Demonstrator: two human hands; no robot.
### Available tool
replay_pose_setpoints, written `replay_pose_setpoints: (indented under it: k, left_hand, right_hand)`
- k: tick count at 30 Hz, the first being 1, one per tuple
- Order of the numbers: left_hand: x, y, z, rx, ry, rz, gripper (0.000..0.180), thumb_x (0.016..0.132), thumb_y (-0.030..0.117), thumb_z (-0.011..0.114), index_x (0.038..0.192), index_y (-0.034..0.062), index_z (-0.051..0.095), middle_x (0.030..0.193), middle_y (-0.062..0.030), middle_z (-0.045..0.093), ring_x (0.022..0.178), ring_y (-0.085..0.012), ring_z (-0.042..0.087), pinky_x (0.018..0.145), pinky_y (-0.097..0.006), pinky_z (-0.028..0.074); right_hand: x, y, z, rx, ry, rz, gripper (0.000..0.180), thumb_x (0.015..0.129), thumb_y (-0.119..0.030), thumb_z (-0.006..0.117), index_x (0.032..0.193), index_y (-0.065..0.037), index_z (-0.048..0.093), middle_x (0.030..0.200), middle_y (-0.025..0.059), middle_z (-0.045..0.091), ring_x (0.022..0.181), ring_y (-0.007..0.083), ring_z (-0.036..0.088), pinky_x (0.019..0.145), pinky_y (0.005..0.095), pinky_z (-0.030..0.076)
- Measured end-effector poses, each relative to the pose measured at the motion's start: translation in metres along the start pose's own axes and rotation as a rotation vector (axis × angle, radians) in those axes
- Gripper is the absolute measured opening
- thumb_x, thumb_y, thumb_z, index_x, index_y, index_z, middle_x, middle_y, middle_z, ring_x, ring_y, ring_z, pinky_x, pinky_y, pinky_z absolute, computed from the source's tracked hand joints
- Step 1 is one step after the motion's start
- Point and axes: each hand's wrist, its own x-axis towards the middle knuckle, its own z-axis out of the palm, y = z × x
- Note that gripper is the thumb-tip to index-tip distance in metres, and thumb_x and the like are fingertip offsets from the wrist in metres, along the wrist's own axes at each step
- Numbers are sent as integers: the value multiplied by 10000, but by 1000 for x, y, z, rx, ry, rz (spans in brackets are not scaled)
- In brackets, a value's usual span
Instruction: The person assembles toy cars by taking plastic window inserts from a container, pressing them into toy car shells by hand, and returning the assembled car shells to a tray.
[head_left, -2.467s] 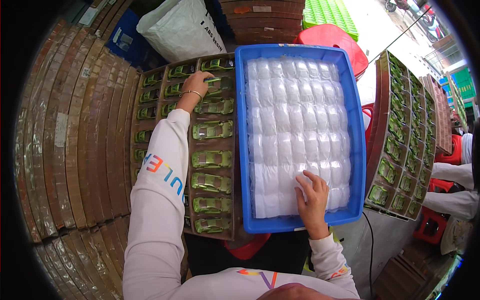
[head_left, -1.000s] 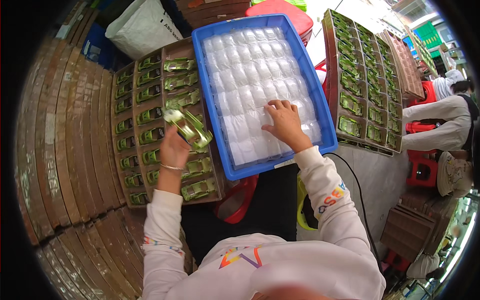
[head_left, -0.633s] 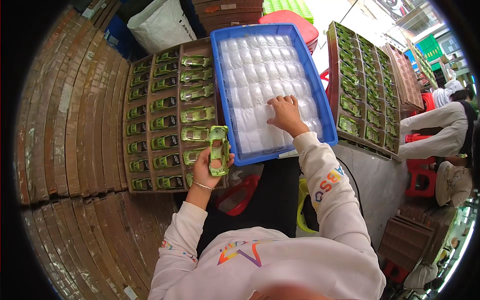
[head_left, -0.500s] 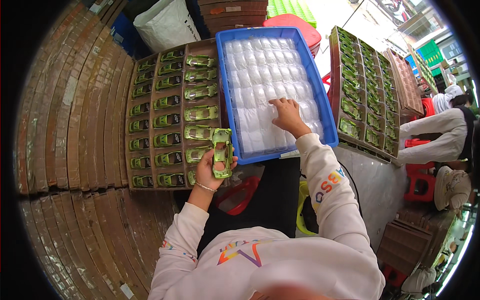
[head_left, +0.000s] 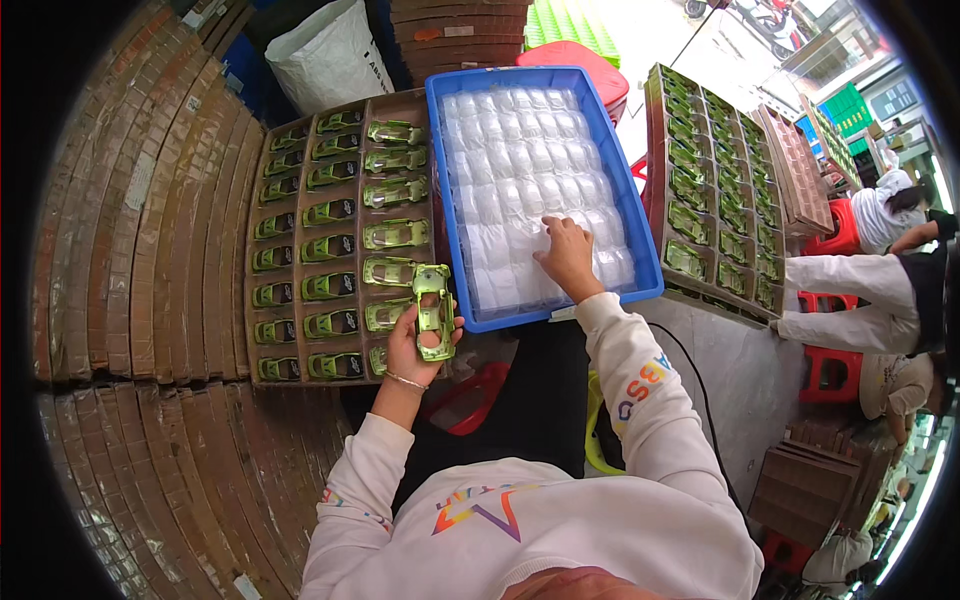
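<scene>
My left hand (head_left: 408,345) is closed round a green toy car body shell (head_left: 434,312), held upright beside the right column of a brown compartment tray (head_left: 437,235). That tray holds rows of green car bodies (head_left: 330,246), some with dark tops. My right hand (head_left: 568,258) rests on or just above white wrapped packets (head_left: 520,190), its thumb and forefinger apart with nothing between them. The packets lie in close rows inside a blue plastic crate (head_left: 440,160). Whether the fingertips touch the packets I cannot tell.
Another tray of green shells (head_left: 712,180) stands right of the crate. Stacked brown trays (head_left: 130,240) wall the left side. A white sack (head_left: 325,60) and a red stool (head_left: 575,62) are at the back. People sit at the right (head_left: 865,300). A black cable (head_left: 700,390) crosses the floor.
My right hand has shifted slightly nearer to me over the packets. My left hand still holds the toy car body shell. The whole view has moved a little.
</scene>
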Motion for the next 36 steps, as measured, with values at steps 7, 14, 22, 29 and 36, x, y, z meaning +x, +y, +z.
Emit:
replay_pose_setpoints:
  k: [7,14,22,29,36]
  left_hand:
    - [3,-2,4,-13,-15,10,404,950,357,515,1246,87,564,1182,-165,616,987,-326,632,835,-426,547]
    - [7,-7,11,-20,-53,15,397,960,346,500,1245,77,560,1179,-162,610,999,-331,631,841,-424,544]
    - [30,-15,20,77,-57,88,501,969,482,491,1266,80,528,1198,-150,605,981,-288,629,801,-396,544]
    - [42,-22,37,34,53,122,530,974,514,457,1254,69,523,1144,-134,625,949,-286,639,777,-381,542]
    - [38,-21,44,-130,0,115,480,998,489,416,1216,79,539,1118,-127,630,971,-252,635,822,-378,524]
  right_hand:
    - [-23,-2,4,237,103,64,562,666,-221,835,1158,-63,612,1038,116,615,1022,290,583,927,422,382]
    - [-32,-11,-15,240,-33,125,368,690,-201,808,979,-68,624,1000,85,633,921,277,613,883,406,387]
    - [-40,-19,-7,871,72,-139,399,796,30,663,1176,-69,598,902,63,660,841,162,623,674,293,494]
    - [-69,-85,-67,1029,51,-246,371,819,75,655,1170,-43,639,952,52,668,881,136,654,749,264,516]
    - [-85,-110,-86,740,175,-598,157,788,33,689,926,-19,637,1024,88,654,895,259,648,747,334,525]
